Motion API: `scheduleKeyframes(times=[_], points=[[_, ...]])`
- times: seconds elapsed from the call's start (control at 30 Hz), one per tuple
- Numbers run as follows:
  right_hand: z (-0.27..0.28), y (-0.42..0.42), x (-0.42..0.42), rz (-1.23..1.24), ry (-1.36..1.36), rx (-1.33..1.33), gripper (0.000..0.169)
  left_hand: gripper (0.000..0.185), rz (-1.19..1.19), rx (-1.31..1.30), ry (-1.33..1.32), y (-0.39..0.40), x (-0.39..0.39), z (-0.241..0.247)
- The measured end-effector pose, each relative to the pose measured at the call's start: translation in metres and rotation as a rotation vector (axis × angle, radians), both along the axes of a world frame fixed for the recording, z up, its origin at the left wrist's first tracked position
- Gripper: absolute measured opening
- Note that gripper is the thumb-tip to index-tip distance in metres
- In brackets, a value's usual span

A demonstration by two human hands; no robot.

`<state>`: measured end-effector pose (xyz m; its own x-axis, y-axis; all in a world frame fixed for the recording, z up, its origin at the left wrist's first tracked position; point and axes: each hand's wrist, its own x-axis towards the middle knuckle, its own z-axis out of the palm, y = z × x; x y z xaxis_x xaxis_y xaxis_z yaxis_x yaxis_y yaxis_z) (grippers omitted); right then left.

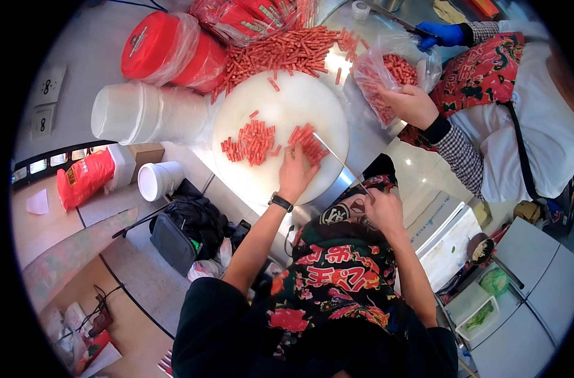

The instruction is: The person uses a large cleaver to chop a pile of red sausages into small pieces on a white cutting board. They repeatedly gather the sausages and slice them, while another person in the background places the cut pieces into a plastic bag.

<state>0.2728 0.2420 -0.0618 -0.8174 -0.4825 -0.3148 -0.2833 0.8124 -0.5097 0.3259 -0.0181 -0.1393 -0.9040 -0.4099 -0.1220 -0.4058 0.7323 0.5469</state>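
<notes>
A round white cutting board (235, 189) lies in front of me on the metal counter. My left hand (296, 175), with a watch on its wrist, has its fingers on a bunch of red sausage sticks (308, 139) at the board's right. In my right hand (385, 212) is a knife (339, 161), seen nearly edge-on as a thin bright line. Its far end reaches the right side of that bunch. To the left of my hand, a second pile of short sausage pieces (256, 141) sits apart on the board. A big heap of sausage sticks (282, 49) spreads along the board's far edge.
At right, a co-worker's bare hand (412, 106) holds a clear bag (369, 78) of sausage pieces; their blue-gloved hand (438, 35) holds a dark tool. Stacked clear tubs (147, 113) and wrapped red containers (152, 47) lie at left. A white bucket (161, 180) stands below.
</notes>
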Motion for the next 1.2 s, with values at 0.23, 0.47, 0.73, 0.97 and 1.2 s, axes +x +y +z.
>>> scheduleKeyframes(times=[0.23, 0.47, 0.73, 0.97, 1.2], points=[[0.000, -0.003, 0.005, -0.037, 0.065, -0.004, 0.017, 0.080, 0.018, 0.031, -0.091, 0.004, -0.010, 0.012], [0.000, -0.015, -0.017, -0.023, 0.105, -0.019, 0.017, 0.079, 0.013, 0.010, -0.072, 0.003, -0.013, 0.011], [0.006, -0.009, -0.019, 0.159, 0.146, 0.005, 0.016, 0.075, 0.046, -0.011, -0.127, 0.007, -0.013, 0.011], [0.005, -0.012, -0.018, 0.131, 0.117, -0.002, 0.016, 0.064, 0.121, 0.044, -0.069, 0.009, -0.010, 0.004], [0.008, -0.018, -0.023, 0.147, 0.098, -0.008, 0.019, 0.058, 0.161, 0.097, -0.048, 0.017, -0.010, 0.002]])
